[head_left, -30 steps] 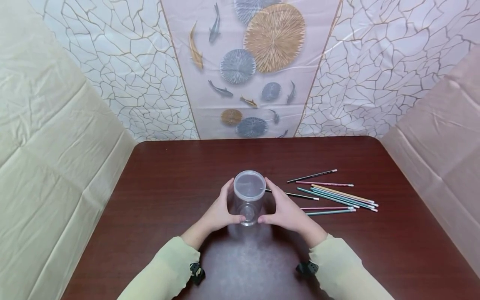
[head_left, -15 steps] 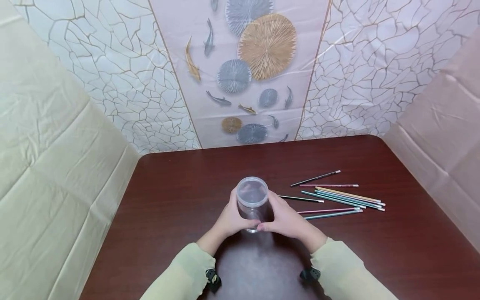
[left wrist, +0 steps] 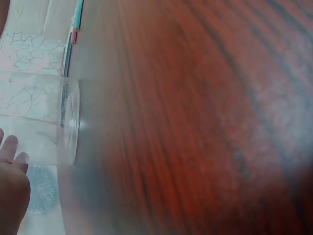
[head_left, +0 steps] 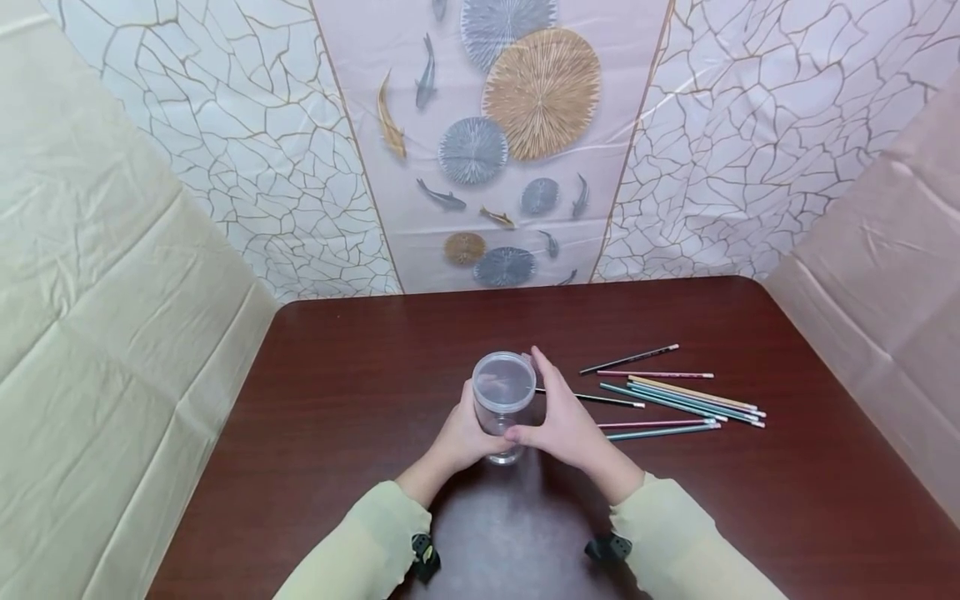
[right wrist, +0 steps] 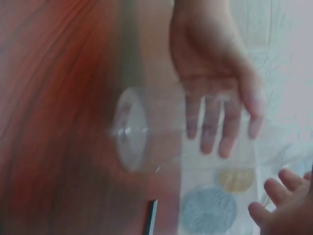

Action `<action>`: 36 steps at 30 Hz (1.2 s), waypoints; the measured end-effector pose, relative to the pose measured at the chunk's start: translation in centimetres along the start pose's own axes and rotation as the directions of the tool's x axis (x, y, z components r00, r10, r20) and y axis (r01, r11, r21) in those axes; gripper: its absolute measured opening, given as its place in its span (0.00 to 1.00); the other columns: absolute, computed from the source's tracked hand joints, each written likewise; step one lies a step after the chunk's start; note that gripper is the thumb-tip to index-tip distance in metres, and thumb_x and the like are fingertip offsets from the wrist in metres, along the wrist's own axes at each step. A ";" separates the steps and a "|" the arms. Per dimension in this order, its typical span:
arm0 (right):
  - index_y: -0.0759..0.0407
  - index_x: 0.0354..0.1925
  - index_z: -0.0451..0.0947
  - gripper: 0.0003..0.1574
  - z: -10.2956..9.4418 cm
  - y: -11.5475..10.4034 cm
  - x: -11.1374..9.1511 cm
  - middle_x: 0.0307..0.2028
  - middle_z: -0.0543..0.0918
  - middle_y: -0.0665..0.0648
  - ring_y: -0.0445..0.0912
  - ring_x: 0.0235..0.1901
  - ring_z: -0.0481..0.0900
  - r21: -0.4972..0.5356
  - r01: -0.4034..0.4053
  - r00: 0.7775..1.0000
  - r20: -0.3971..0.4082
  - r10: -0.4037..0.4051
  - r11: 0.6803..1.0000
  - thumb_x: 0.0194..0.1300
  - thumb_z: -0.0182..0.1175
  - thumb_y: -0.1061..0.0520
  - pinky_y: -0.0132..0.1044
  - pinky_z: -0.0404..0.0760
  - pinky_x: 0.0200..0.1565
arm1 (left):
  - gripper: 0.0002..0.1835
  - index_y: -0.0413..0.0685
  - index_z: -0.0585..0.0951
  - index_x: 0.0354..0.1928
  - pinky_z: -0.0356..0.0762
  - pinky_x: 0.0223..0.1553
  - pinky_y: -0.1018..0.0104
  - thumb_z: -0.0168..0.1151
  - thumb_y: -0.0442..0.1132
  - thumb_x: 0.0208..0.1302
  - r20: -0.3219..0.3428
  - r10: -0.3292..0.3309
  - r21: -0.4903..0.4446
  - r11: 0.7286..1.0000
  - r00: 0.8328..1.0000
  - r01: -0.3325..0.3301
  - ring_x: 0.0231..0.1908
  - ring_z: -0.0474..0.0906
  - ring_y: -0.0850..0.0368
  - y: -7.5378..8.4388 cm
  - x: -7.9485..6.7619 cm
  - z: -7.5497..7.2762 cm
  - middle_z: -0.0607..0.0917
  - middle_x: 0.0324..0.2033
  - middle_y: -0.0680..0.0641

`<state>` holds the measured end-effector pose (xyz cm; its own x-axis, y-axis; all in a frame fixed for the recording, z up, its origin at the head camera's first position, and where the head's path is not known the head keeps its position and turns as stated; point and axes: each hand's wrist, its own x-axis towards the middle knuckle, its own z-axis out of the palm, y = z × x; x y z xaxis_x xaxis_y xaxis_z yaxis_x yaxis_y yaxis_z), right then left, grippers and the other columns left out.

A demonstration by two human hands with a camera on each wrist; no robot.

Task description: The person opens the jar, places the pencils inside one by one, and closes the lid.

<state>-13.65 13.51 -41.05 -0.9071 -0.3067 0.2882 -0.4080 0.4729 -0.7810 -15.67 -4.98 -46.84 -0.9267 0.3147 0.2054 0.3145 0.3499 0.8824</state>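
My left hand grips a clear cylindrical jar from its left side, with the thumb across the front and the fingers behind. The jar stands upright, its round translucent top facing up. On the right side, my right hand has its thumb at the jar's front, while its fingers stretch up past the jar's rim, loosely spread. In the right wrist view, the left hand's fingers show through the clear wall, and the right hand is near the jar's upper part. A black pencil runs behind the right hand.
Several pencils in teal, yellow, pink and black lie loosely grouped to the right on the dark brown table. A patterned cloth hangs behind the table, and pale cloth walls border both sides.
Both hands first held the jar; the left thumb then closed further across its front. The right hand's fingers have now loosened and spread away from the jar. The pencils have not moved.
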 end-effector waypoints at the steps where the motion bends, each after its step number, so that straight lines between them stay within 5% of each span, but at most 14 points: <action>1: 0.66 0.71 0.44 0.69 0.0 -0.3 0.1 0.67 0.59 0.65 0.56 0.65 0.57 0.010 -0.001 1.000 -0.023 0.001 1.000 0.42 0.76 0.52 0.56 0.58 0.61 | 0.48 0.46 0.60 0.61 0.71 0.49 0.56 0.78 0.46 0.37 -0.002 -0.001 -0.004 1.000 1.000 0.001 0.48 0.75 0.51 0.0 0.0 0.0 0.79 0.47 0.44; 17: 0.58 0.61 0.65 0.56 1.4 -2.6 1.5 0.58 0.69 0.55 0.49 0.53 0.70 -0.008 -0.144 0.972 -0.188 0.140 0.989 0.36 0.77 0.43 0.48 0.69 0.51 | 0.49 0.48 0.60 0.60 0.71 0.48 0.57 0.78 0.48 0.35 -0.015 -0.071 0.015 0.997 0.997 0.071 0.47 0.75 0.52 -0.1 0.0 0.4 0.78 0.48 0.45; 24: 0.55 0.56 0.69 0.49 1.5 -2.2 1.9 0.53 0.73 0.52 0.47 0.49 0.72 -0.047 -0.079 0.971 -0.229 0.066 0.996 0.36 0.77 0.44 0.46 0.73 0.47 | 0.49 0.47 0.60 0.59 0.71 0.48 0.57 0.79 0.46 0.35 0.007 -0.068 0.032 0.997 0.998 0.068 0.46 0.74 0.54 -0.1 0.4 0.2 0.78 0.47 0.47; 36: 0.55 0.55 0.70 0.48 1.0 -1.2 2.6 0.57 0.73 0.51 0.46 0.51 0.72 -0.076 0.007 0.988 -0.156 -0.019 0.997 0.35 0.77 0.45 0.46 0.73 0.48 | 0.51 0.47 0.59 0.61 0.71 0.48 0.59 0.78 0.51 0.34 0.075 -0.077 0.073 0.995 0.994 0.072 0.46 0.75 0.55 -0.4 0.9 -0.3 0.79 0.46 0.49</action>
<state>-15.44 11.27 -39.90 -0.9043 -0.1833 0.3856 -0.4211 0.5322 -0.7345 -16.73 -5.11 -46.90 -0.9300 0.3525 0.1042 0.2615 0.4350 0.8616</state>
